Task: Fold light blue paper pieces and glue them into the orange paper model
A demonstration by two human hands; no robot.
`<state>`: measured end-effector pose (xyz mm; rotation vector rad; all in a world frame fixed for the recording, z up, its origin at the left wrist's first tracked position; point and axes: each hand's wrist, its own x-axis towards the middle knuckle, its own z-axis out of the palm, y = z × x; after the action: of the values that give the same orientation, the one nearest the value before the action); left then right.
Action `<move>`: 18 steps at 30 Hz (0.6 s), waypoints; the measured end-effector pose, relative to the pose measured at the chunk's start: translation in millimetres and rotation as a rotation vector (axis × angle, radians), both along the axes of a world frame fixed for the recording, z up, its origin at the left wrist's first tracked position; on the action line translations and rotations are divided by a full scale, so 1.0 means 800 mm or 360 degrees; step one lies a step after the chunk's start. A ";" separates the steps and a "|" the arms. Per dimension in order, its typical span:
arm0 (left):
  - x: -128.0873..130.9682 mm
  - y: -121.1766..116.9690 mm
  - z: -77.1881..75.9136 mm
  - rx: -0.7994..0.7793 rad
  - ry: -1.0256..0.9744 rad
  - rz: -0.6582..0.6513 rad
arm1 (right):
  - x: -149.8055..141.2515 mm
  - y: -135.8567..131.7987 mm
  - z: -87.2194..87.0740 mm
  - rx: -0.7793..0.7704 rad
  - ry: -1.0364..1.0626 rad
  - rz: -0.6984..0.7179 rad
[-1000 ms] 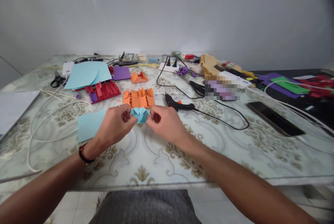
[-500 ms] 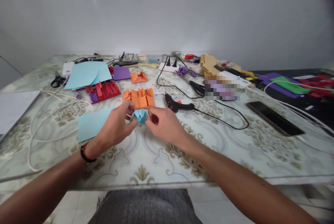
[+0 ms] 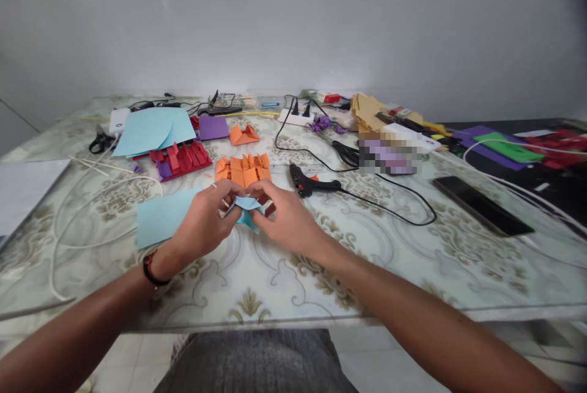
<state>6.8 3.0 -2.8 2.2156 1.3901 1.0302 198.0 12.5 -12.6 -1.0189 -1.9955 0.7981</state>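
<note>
A small folded light-blue paper piece [image 3: 247, 209] is pinched between both hands just above the patterned table [image 3: 275, 283]. My left hand [image 3: 206, 222] grips its left side with curled fingers; a dark band circles that wrist. My right hand [image 3: 284, 216] pinches its right side, fingertips pressed on a fold. A flat light-blue sheet [image 3: 160, 217] lies partly under my left hand. Folded orange paper pieces [image 3: 244, 171] sit just beyond the fingers.
Red folded pieces [image 3: 181, 159], light-blue sheets [image 3: 151, 129] and a purple sheet [image 3: 213, 127] lie at the back left. A black glue gun [image 3: 312, 185] with its cable, scissors [image 3: 346, 153], a power strip [image 3: 297, 117] and a phone [image 3: 483, 206] lie to the right. A white cord [image 3: 87, 216] loops at left.
Both hands have turned the blue piece and pressed closer together; it now looks flatter, with a point hanging down below the fingers.
</note>
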 end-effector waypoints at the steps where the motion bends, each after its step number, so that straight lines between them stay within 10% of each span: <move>1: 0.000 0.000 0.000 0.0003 0.0000 0.0004 | 0.000 0.000 0.000 -0.0004 0.0017 -0.0007; 18: 0.000 0.003 0.001 -0.0084 -0.0051 0.0144 | 0.001 -0.001 0.004 -0.0090 -0.0154 -0.0181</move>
<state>6.5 5.2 -1.7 2.1073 1.4981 1.0418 198.9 11.7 -9.3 -1.2132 -1.9853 0.7599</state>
